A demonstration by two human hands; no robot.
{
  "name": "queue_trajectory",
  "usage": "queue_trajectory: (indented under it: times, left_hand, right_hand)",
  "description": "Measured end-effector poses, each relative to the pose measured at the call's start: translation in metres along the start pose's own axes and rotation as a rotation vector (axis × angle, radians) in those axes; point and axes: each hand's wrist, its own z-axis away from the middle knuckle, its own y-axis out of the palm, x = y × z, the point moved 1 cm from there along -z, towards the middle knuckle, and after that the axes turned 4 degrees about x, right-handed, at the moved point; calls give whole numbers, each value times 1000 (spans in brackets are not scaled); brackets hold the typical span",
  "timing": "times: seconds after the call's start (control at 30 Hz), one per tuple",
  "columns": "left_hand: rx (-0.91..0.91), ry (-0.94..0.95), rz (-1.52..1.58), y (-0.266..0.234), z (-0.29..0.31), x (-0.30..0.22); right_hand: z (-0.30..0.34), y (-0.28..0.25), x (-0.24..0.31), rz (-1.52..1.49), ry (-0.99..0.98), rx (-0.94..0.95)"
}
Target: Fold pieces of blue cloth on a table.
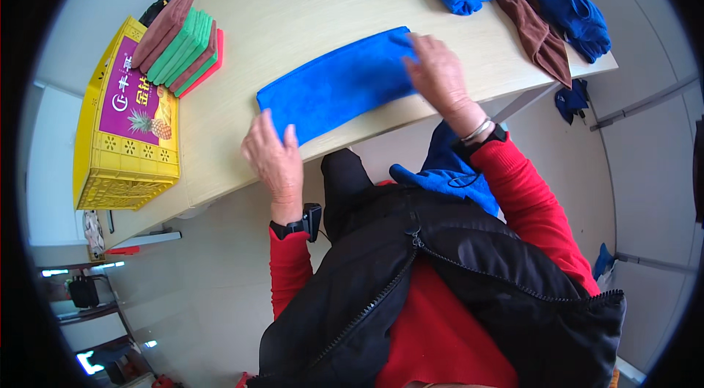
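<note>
Left hand [275, 159], right hand [441, 78] at ends of blue cloth [337, 87]

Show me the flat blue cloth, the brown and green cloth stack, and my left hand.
Flat blue cloth [337, 87], head view: middle of its upper face.
Brown and green cloth stack [182, 48], head view: a green cloth near its middle.
Left hand [277, 160], head view: its back.

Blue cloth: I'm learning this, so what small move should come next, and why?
Probably fold one end inward: the blue cloth lies as a long strip, with the left hand and right hand near opposite ends; the stacked cloths look shorter.
</note>
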Motion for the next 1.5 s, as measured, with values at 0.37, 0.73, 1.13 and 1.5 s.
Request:
queue_trajectory:
  times: [0.37, 0.73, 1.13, 1.5]
  left_hand:
    - [166, 426, -9, 25, 5, -25]
    - [60, 507, 58, 27, -2, -16]
    - [88, 501, 25, 31, -16, -38]
    - [138, 506, -54, 42, -17, -35]
  right_hand:
    - [25, 33, 72, 81, -590, 250]
    - [15, 35, 71, 85, -684, 293]
    - [18, 37, 63, 183, -604, 162]
    - [21, 32, 25, 157, -549, 253]
